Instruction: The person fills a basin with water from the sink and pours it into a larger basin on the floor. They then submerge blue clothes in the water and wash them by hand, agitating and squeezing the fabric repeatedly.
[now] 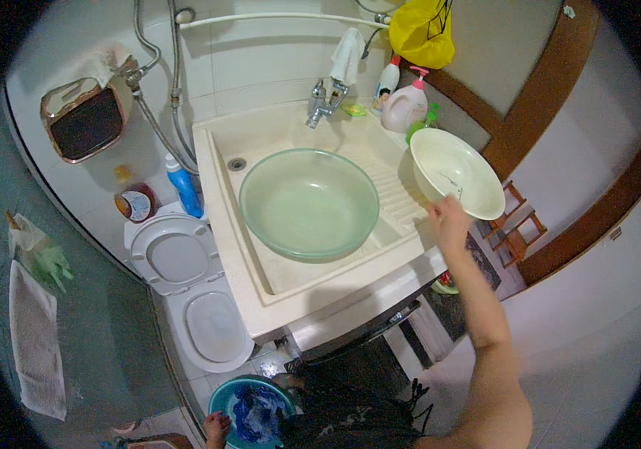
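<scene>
My right hand (448, 216) is at the near rim of a pale cream plastic basin (472, 168), which sits tilted on the right edge of the sink; the fingers look closed at its rim, slightly blurred. At the lower left, my left hand (217, 426) is by the rim of a teal basin (220, 393), and its grip is unclear. Blue cloth (256, 415) lies in whitish water inside that teal basin. A large translucent green basin (309, 210) rests in the cream laundry sink (281, 280), below the chrome faucet (323, 106).
A pink-capped detergent jug (405, 106), a white bottle (388, 81) and a green pump bottle (430, 117) stand at the sink's back right. Left of the sink is a toilet (214, 325) with a blue bottle (185, 188) behind it. A yellow bag (421, 33) hangs above.
</scene>
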`<act>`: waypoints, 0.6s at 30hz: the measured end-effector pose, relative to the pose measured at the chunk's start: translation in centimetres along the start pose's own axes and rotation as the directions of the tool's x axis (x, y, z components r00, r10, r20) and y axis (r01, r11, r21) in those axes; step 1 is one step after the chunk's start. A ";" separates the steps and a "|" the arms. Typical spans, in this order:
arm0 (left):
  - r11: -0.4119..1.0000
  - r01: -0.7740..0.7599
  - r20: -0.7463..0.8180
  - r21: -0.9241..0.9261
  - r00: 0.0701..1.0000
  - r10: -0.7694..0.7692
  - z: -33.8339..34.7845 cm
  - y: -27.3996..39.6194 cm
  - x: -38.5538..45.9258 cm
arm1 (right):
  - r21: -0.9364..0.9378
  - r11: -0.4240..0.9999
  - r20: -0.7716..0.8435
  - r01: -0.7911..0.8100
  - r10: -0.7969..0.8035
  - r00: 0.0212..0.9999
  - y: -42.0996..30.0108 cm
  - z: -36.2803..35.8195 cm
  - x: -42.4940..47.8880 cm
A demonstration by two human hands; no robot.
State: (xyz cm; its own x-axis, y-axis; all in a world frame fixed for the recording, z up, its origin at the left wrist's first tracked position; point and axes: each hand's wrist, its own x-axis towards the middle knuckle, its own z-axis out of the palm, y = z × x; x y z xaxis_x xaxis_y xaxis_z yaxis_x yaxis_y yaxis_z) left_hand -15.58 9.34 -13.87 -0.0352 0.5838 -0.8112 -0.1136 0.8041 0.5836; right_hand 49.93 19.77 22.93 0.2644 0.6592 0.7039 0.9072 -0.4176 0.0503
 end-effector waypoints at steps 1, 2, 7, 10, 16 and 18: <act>0.997 0.017 0.091 -0.075 0.996 -0.010 -0.3 -0.3 0.3 | 0.092 0.995 0.002 -0.034 0.033 0.999 0.0 0.8 -2.1; 0.988 0.040 0.176 -0.148 0.984 -0.014 -0.8 -0.9 0.9 | 0.187 0.973 0.004 -0.136 0.137 0.991 -0.2 1.6 -3.3; 0.940 0.300 0.250 -0.161 0.934 -0.256 -4.3 -4.5 2.8 | 0.406 0.773 0.057 -0.487 0.511 0.858 0.8 3.7 -6.3; 0.879 0.459 0.239 -0.125 0.874 -0.422 -6.1 -6.0 3.6 | 0.493 0.717 0.036 -0.494 0.550 0.834 2.1 4.5 -7.0; 0.919 0.373 -0.031 0.130 0.928 -0.372 -8.2 -7.9 3.5 | 0.646 0.448 0.183 -0.618 0.695 0.695 3.6 5.3 -6.9; 0.448 -0.145 0.211 0.882 0.972 -0.101 -9.0 -7.6 3.6 | 0.669 0.400 0.231 -0.627 0.690 0.686 3.9 5.8 -7.4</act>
State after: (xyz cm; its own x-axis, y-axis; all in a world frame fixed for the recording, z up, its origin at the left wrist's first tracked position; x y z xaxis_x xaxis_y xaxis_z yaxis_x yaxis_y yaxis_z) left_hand -23.80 4.29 -21.53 0.1873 0.5099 -0.8396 0.8300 0.3749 0.4129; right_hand 53.36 16.87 13.78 0.8827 0.3090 0.3541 0.4157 -0.1619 -0.8950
